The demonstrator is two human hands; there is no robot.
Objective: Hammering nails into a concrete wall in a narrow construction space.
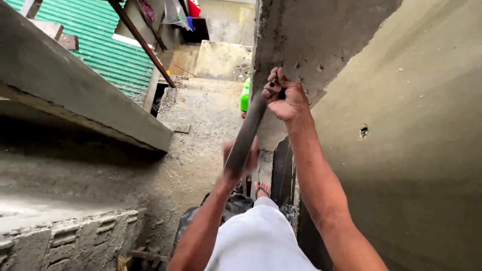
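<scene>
A long grey bar (247, 134) runs diagonally in front of me, from the edge of a rough concrete wall (306, 35) down toward my body. My right hand (282, 96) is closed around its upper end, right against the wall's edge. My left hand (232, 173) grips the bar lower down and is blurred by motion. Below me a person with a green cap (245, 94) stands partly hidden behind the bar; a sandalled foot (261, 189) shows beneath.
A smooth plastered wall (416, 150) fills the right side. A concrete beam (75, 85) juts out at left above a hollow-block ledge (65, 236). Green corrugated sheeting (105, 45) and a rusty slanted pole (143, 42) stand at the back over gravelly ground (201, 125).
</scene>
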